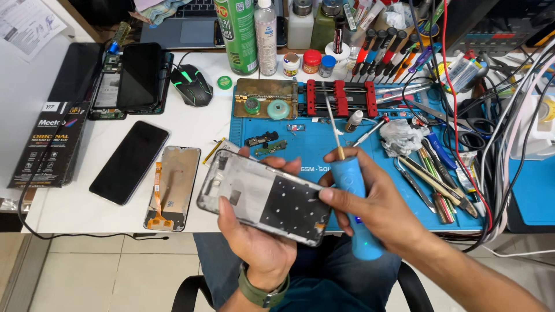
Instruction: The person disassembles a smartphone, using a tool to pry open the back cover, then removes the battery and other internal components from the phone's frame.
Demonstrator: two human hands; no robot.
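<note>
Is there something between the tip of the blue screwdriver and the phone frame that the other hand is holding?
Nothing visible. The blue screwdriver in the right hand points up and away from the phone frame, which the left hand holds just beside it.

Both forearms are bare, with no sleeves in view. The left hand point(254, 228) has an olive-green wristband point(261, 290) with a metal buckle. The right hand point(378, 211) wears nothing. Legs are in dark blue jeans point(335, 271).

Bright even light, sharp, soft shadows
</note>
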